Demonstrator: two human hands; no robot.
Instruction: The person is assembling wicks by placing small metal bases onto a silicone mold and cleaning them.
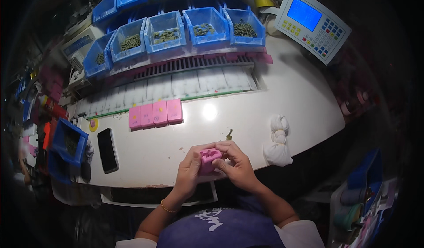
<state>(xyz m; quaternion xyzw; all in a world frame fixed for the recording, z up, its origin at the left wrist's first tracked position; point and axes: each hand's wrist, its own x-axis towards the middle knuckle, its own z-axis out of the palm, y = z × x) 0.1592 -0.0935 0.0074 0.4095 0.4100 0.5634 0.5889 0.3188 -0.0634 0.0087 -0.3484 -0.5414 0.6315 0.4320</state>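
Note:
Between both hands I hold a pink rubber mould [206, 165] close to the table's front edge. Its upper face shows a recessed, uneven cavity. My left hand [189, 167] wraps round its left side, thumb along the edge. The fingers of my right hand [236, 166] close on the other side, with the thumb pressing near the top. Just beyond my fingertips lies a small green piece [229, 134] with a thin stem. Farther left, a row of several pink blocks [155, 114] with markings stands on the table.
Blue bins [165, 31] with small green pieces line the back, above a slatted grille [194, 64]. A keypad device [313, 25] with a blue screen is at back right. A tied white cloth bag [278, 146] lies right; a phone [107, 151] lies left on the white table [238, 111].

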